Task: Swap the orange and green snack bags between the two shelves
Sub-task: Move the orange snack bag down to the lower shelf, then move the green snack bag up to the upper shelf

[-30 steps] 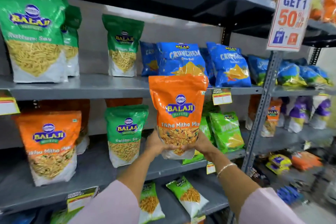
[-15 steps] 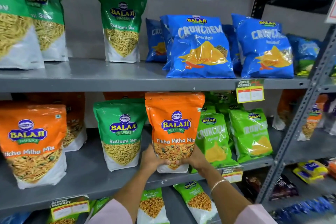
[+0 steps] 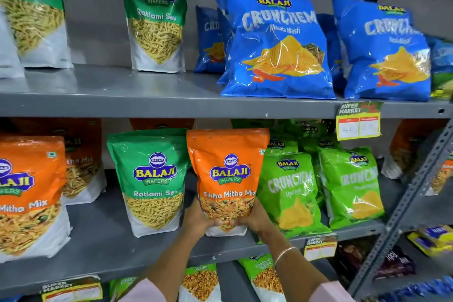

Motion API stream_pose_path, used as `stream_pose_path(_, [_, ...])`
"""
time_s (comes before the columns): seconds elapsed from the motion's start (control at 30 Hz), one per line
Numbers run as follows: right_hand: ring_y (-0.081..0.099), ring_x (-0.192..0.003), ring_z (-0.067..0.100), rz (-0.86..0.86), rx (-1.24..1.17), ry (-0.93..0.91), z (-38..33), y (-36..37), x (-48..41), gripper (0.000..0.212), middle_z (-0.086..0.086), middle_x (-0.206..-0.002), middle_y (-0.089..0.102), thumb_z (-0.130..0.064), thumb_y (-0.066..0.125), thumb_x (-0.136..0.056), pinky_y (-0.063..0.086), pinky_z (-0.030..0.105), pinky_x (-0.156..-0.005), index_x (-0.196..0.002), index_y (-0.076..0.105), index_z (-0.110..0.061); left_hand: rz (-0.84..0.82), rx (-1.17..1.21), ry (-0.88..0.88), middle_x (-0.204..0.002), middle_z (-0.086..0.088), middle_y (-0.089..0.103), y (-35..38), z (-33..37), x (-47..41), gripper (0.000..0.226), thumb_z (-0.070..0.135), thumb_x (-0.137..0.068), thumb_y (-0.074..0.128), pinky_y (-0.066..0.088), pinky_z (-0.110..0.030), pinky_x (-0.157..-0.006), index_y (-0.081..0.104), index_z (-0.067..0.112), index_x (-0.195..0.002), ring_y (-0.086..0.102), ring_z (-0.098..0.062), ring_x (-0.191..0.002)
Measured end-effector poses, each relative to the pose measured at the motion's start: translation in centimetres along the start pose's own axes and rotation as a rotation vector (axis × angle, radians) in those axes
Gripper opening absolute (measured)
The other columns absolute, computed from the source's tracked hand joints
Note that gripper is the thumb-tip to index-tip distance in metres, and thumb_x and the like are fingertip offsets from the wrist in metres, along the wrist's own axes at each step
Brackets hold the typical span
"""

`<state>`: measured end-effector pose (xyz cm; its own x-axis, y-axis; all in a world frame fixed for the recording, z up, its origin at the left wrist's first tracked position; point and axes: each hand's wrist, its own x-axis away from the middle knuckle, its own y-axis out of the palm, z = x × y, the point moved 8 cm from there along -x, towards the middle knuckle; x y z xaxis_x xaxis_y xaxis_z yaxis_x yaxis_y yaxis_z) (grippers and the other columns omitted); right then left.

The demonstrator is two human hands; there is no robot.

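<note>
Got both hands — left hand, right hand — wrapped round the base of the orange bag, just right of the green Ratlami bag — letting go off-balance could topple it.

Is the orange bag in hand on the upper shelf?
No. Both hands grip the orange bag at its base on the lower shelf, beside a green bag.

Supermarket; price tag, stocked shelf

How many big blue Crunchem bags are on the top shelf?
4 that show: front middle bag, front right bag, and two partly hidden behind, back left bag and back middle bag. More may hide behind.
</note>
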<state>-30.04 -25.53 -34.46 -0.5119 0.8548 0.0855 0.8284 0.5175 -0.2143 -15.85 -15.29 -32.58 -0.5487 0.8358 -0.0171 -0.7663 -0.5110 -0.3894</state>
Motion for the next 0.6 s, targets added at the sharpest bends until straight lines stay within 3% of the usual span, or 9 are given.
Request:
stream_pose_path(0.27, [0.049,-0.125,0.034,0.037,0.029,0.067,-0.2,-0.2,0.8,0.098,0.019,-0.132,0.053,0.007,0.084,-0.050,0.042,0.051,-0.103,-0.132,0.032,-0.003,-0.066,-0.050,-0.138,-0.136,-0.015,0.054,0.1,-0.8,0.5,0.090,0.015,-0.059,0.086,0.043,-0.039,-0.100,0.035,0.006,-0.132,0.050,-0.031,-0.126])
stream_pose_path(0.4, [0.050,-0.122,0.037,0.103,0.156,0.216,-1.6,-1.0,1.8,0.082,0.022,-0.130,0.053,0.000,0.084,-0.056,0.043,0.049,-0.103,-0.123,0.036,0.005,-0.138,-0.090,-0.195,-0.143,-0.018,0.045,-1.2,-0.6,1.4,0.086,0.021,-0.067,0.081,0.041,-0.039,-0.101,0.033,0.000,-0.135,0.044,-0.032,-0.130])
stream_pose_path(0.47, [0.065,-0.097,0.030,0.089,0.224,0.318,-2.3,-1.4,3.0,0.049,0.022,-0.105,0.067,-0.002,0.080,-0.064,0.056,0.042,-0.080,-0.098,0.046,0.006,-0.208,-0.129,-0.236,-0.141,-0.018,0.045,-2.1,-0.4,2.2,0.077,0.025,-0.074,0.076,0.040,-0.036,-0.095,0.036,-0.002,-0.135,0.044,-0.032,-0.128])
stream_pose_path(0.5, [0.068,-0.068,0.021,0.038,0.212,0.367,-2.6,-1.1,4.0,0.029,0.017,-0.076,0.071,0.000,0.074,-0.069,0.055,0.033,-0.059,-0.082,0.050,0.004,-0.239,-0.145,-0.254,-0.132,-0.018,0.051,-2.7,-0.3,2.5,0.069,0.026,-0.076,0.073,0.039,-0.033,-0.088,0.042,-0.003,-0.131,0.049,-0.032,-0.121])
stream_pose_path(0.53, [0.058,-0.041,0.014,-0.032,0.178,0.409,-2.7,-0.6,4.8,0.018,0.008,-0.047,0.063,0.002,0.067,-0.071,0.047,0.024,-0.043,-0.068,0.050,0.002,-0.265,-0.148,-0.267,-0.113,-0.018,0.057,-3.4,-0.2,2.9,0.055,0.027,-0.078,0.072,0.038,-0.030,-0.080,0.052,-0.003,-0.119,0.053,-0.030,-0.107])
stream_pose_path(0.57, [0.047,-0.026,0.011,-0.088,0.156,0.449,-2.8,0.1,5.7,0.016,0.001,-0.032,0.053,0.002,0.061,-0.071,0.041,0.018,-0.035,-0.060,0.049,0.000,-0.277,-0.154,-0.283,-0.092,-0.014,0.055,-4.3,-0.3,3.1,0.036,0.029,-0.078,0.071,0.036,-0.029,-0.074,0.059,0.001,-0.098,0.054,-0.026,-0.090])
stream_pose_path(0.6, [0.043,-0.021,0.012,-0.132,0.125,0.479,-3.0,0.7,6.4,0.017,0.000,-0.027,0.049,0.003,0.058,-0.073,0.040,0.016,-0.032,-0.058,0.050,0.000,-0.271,-0.159,-0.286,-0.081,-0.009,0.051,-5.2,-0.5,3.3,0.029,0.032,-0.077,0.071,0.036,-0.029,-0.070,0.055,0.008,-0.078,0.051,-0.022,-0.079])
